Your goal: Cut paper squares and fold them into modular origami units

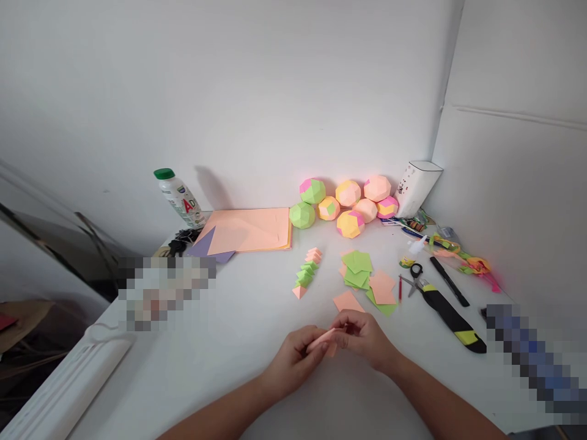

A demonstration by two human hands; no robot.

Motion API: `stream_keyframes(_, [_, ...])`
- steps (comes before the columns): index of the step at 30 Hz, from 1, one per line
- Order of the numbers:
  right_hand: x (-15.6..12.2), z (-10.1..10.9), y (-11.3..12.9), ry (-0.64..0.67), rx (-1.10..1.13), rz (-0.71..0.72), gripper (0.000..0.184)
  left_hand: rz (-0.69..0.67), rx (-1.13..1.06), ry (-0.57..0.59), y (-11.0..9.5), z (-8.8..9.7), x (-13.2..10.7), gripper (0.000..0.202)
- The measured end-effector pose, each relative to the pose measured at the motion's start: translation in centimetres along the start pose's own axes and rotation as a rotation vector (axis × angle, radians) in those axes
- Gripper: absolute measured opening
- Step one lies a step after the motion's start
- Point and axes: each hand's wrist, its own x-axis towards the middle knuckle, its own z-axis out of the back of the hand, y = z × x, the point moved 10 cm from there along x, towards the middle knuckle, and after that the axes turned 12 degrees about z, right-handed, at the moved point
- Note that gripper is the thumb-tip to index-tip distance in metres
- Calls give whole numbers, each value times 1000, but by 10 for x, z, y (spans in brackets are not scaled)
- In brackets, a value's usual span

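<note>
Between my two hands is a small peach paper piece, partly hidden by the fingers. My left hand is closed on its left end, and my right hand pinches its right end. Just beyond the right hand lies a flat peach paper piece. Behind it are loose green paper pieces and peach ones. A row of folded green and peach paper units stands to the left of these. Several faceted paper balls sit against the wall.
Scissors, a utility knife, a black pen and a small red stick lie on the right. Peach sheets, a white bottle and a power strip are leftward. A white box stands in the back corner.
</note>
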Motion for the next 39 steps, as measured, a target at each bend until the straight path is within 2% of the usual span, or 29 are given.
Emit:
stream_keyframes(8, [0, 0, -5, -33, 48, -48, 23, -2, -29, 29, -1, -3, 0, 35])
stream_keyframes(21, [0, -1, -1, -26, 73, -40, 23, 28, -43, 37, 2, -4, 0, 39])
stream_keyframes(25, [0, 0, -2, -15, 62, -22, 23, 68, -78, -1, 7, 1, 1, 42])
stream_keyframes(29, [0, 1, -1, 14, -16, -4, 23, 115, -142, 38, 13, -1, 3, 45])
stream_keyframes(33, [-2, -4, -4, 72, -38, -23, 32, 163, -196, 73, 20, -4, 4, 47])
stream_keyframes(39, [-1, -11, 11, 123, -142, 125, 23, 222, -269, 113, 24, -8, 3, 43])
